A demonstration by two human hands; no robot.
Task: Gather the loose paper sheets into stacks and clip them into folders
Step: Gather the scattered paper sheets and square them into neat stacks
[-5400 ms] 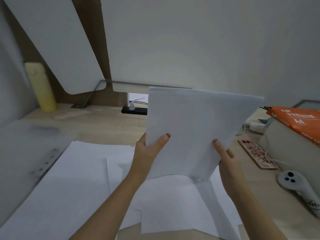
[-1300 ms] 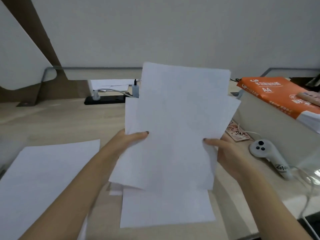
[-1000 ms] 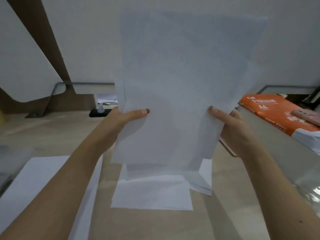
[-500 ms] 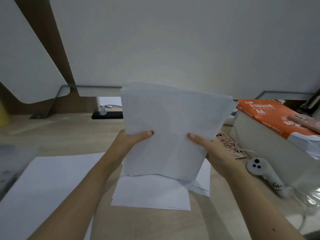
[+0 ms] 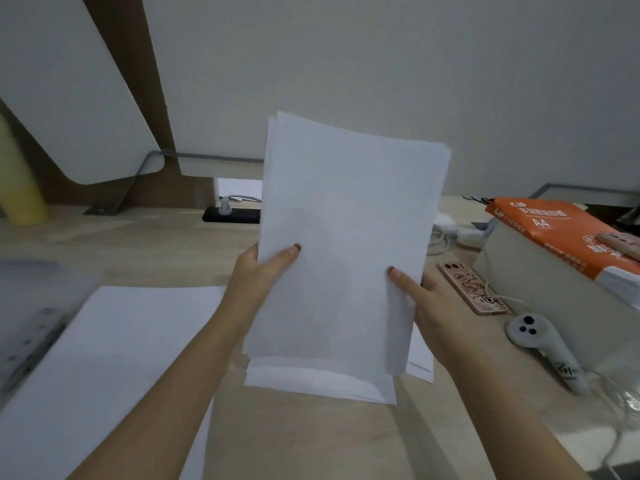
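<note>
I hold a stack of white paper sheets (image 5: 346,237) upright above the wooden desk (image 5: 138,251). My left hand (image 5: 258,275) grips its left edge, thumb on the front. My right hand (image 5: 420,299) grips the right edge, thumb on the front too. The sheets' top edges sit slightly uneven. Under the stack, more loose sheets (image 5: 322,384) lie flat on the desk. A larger spread of white paper (image 5: 114,358) lies at the left. A translucent folder with a metal clip strip (image 5: 27,327) shows at the far left edge.
An orange A4 paper ream (image 5: 554,233) rests on a box at the right. A pink phone (image 5: 471,287) and a white controller (image 5: 543,351) with cables lie beside it. A black power strip (image 5: 232,214) and a yellow bottle (image 5: 20,188) stand at the back.
The stack stands taller and more squared than half a second ago, when it was tilted lower. My right hand has slid outward to the stack's right edge.
</note>
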